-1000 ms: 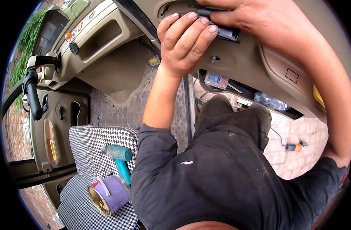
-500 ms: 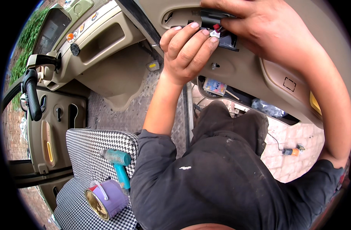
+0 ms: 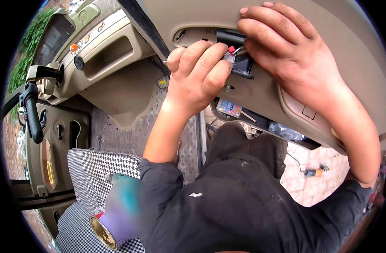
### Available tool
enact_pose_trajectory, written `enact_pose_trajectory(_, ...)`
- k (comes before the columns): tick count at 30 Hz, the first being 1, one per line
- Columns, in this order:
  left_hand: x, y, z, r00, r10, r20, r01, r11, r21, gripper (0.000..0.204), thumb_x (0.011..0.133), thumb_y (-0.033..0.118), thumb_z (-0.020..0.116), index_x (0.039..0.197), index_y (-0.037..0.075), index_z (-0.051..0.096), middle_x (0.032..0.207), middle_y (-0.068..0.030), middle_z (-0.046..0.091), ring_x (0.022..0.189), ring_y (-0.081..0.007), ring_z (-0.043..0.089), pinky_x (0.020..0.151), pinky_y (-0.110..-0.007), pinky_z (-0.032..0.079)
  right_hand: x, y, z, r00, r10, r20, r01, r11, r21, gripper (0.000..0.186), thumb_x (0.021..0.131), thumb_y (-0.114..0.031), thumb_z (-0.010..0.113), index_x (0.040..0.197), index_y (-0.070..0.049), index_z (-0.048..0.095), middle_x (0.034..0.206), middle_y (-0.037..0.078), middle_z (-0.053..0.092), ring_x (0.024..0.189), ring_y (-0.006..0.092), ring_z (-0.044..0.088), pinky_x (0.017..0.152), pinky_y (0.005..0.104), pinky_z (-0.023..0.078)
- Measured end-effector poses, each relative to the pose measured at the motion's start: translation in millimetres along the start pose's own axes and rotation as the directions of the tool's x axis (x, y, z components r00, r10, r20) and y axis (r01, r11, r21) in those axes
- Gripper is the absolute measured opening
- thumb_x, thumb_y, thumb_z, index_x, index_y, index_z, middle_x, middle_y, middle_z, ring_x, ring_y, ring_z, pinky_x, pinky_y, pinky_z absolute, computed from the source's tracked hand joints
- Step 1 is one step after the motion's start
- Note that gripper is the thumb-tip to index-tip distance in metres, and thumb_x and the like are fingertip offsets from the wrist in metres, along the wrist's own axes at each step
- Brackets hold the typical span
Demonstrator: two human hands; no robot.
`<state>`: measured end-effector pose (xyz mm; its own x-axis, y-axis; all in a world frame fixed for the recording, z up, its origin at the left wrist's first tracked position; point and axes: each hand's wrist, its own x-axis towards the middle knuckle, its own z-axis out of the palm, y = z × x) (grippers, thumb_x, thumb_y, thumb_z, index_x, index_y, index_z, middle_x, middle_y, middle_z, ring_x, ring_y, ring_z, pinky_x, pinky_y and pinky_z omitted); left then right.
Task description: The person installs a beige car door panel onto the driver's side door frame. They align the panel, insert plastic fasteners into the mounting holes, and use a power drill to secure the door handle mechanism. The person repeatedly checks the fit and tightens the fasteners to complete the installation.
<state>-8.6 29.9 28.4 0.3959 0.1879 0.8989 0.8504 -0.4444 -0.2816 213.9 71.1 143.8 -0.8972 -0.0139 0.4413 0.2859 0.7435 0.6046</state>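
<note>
Head view, upper centre of the frame: your left hand (image 3: 199, 69) now sits higher and closer against the black switch unit (image 3: 239, 55) than it did a second ago, fingers curled in, fingertips pinching at the small red-tipped connector (image 3: 231, 50) at the unit's left edge. Your right hand (image 3: 290, 55) has stayed draped over the beige door panel (image 3: 361, 63), fingers spread flat and pressing around the unit's right side; it grips nothing that you can see, it braces. The unit sits in the panel's recess, top centre, tilted partly out. Judgement: the closing-in of the left hand suggests the work has narrowed from steadying the panel to handling the connector itself. Lower left: a gold-rimmed tape roll (image 3: 103, 231) lies on the checkered seat (image 3: 91, 173), blurred teal tool beside it, well apart from both hands.
</note>
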Motion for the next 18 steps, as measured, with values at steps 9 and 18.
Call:
enact_pose_trajectory(9,41,-13,-28,0.956,-0.043,0.291,0.061,0.997,-0.053,0.055,0.057,0.019,0.087,0.106,0.007,0.066,0.105,-0.0077,0.068,0.099,-0.0296,0.065,0.092,-0.045,0.047,-6,-2,4,0.997,0.068,-0.028,-0.064,0.992,0.113,0.026,0.076,-0.017,0.068,0.100,-0.009,0.074,0.131,0.001,0.062,0.134,0.0217,0.053,0.117,0.0426,0.042)
enact_pose_trajectory(18,48,-18,-21,0.941,-0.056,0.334,0.117,0.979,-0.165,0.037,0.062,0.008,0.080,0.097,0.005,0.067,0.094,-0.0064,0.068,0.091,-0.0261,0.065,0.086,-0.040,0.049,-6,-5,-1,0.991,0.123,0.044,-0.129,0.978,0.161,0.023,0.077,-0.017,0.069,0.097,-0.010,0.077,0.127,-0.002,0.064,0.135,0.0206,0.052,0.119,0.0431,0.041)
